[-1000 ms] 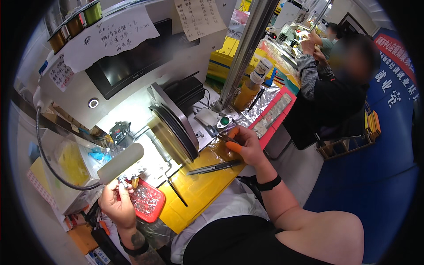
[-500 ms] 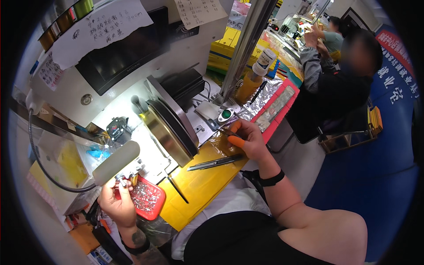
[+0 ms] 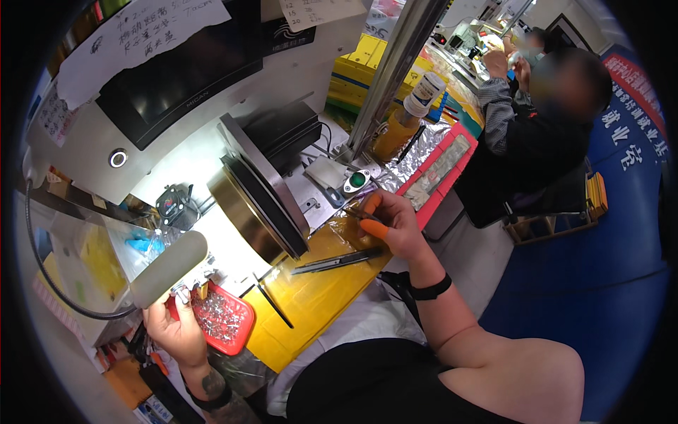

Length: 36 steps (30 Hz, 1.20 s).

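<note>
right hand (image 3: 395, 225) gripping tweezers (image 3: 357, 214), left hand (image 3: 175, 331) at red tray (image 3: 236, 330)

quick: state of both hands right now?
Left hand: at the red tray, fingers curled; grip cannot be told.
Right hand: closed on tweezers, orange finger cots on.

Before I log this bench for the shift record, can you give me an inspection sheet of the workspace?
Surface: yellow work mat, bare in the middle.
Job's things: red tray of small clear parts at the left hand; thin tool under the right hand; dark tweezers lying on the mat.
Clutter: amber bottle, foil-lined tray, black stick.
Grippers: left hand at the red tray's edge; right hand with orange-capped fingers pinching the thin tool.
Cables: grey gooseneck hose to a padded cylinder.
Surroundings: machine with dark screen; a seated co-worker at the next bench.
</note>
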Motion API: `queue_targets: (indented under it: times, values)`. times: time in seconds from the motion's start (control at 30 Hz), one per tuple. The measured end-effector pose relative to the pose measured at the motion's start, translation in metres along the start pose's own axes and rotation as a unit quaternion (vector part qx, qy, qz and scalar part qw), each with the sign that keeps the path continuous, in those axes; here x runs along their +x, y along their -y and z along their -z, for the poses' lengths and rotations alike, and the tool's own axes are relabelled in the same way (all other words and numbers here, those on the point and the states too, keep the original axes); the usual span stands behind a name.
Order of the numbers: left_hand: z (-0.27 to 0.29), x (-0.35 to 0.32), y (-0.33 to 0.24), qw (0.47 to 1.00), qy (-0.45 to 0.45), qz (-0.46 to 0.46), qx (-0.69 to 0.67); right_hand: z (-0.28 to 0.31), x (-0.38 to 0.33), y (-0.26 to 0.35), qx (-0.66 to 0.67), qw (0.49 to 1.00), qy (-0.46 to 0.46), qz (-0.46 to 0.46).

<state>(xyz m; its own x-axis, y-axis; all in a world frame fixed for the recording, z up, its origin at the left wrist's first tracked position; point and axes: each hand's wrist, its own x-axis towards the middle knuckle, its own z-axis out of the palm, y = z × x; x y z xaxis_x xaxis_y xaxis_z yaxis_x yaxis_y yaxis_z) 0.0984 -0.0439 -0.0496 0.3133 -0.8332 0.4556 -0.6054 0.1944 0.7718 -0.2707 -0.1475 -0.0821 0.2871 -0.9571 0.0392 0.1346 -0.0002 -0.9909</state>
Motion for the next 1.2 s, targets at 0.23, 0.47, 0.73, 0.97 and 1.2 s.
queue_targets:
  times: [0.23,0.47,0.73,0.97,1.2]
  values:
    - [0.008,-0.006,0.004,0.999,0.035,-0.001,0.033,-0.007,-0.003,-0.001,0.05,0.997,-0.017,0.054]
    - [0.024,0.0,-0.002,0.995,0.023,0.013,-0.097,-0.063,-0.048,0.063,0.127,0.975,0.181,0.031]
    - [0.021,0.028,-0.022,0.89,0.056,0.037,-0.45,-0.161,-0.026,0.037,0.476,0.822,0.229,-0.212]
    - [0.02,0.023,-0.036,0.852,0.004,0.061,-0.521,-0.182,-0.012,0.04,0.539,0.736,0.259,-0.318]
    - [0.012,0.014,-0.046,0.892,0.001,0.017,-0.452,-0.195,0.005,0.032,0.552,0.725,0.252,-0.325]
